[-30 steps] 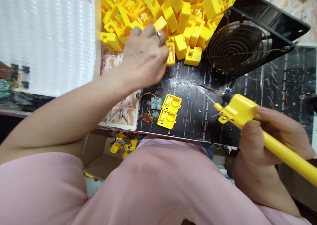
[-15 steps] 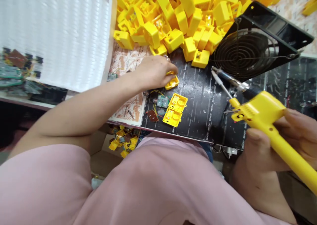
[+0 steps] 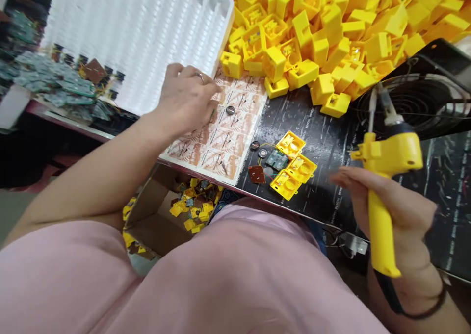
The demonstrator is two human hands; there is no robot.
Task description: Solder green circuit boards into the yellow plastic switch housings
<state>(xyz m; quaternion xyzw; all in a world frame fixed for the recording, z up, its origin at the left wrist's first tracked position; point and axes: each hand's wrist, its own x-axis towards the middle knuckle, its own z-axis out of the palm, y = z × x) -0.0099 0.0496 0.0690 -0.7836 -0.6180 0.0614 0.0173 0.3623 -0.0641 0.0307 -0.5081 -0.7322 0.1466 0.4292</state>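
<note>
My left hand [image 3: 187, 98] is over the patterned paper, its fingers curled down and pressed together; a sliver of something green shows beneath them, too hidden to name. A small round black part [image 3: 230, 110] lies just right of it. My right hand [image 3: 397, 201] is wrapped round the handle of a yellow soldering gun [image 3: 382, 216], whose tip points up toward the fan. Between the hands, an opened yellow case [image 3: 285, 184] lies on the black surface beside another yellow shell [image 3: 291, 144], a green circuit board [image 3: 276, 159] and a brown board [image 3: 256, 174] with wires.
Many yellow cases [image 3: 274, 64] are heaped at the back. A white ribbed foam tray [image 3: 147, 39] stands at the left, with green boards [image 3: 62, 81] piled beside it. A black fan [image 3: 408, 98] sits at the right. Below the table edge is a cardboard box [image 3: 154, 221] of yellow parts.
My left hand has moved left from the yellow shell to the patterned paper, leaving the shell by the opened case. My right hand has turned the soldering gun more upright. The view has shifted left.
</note>
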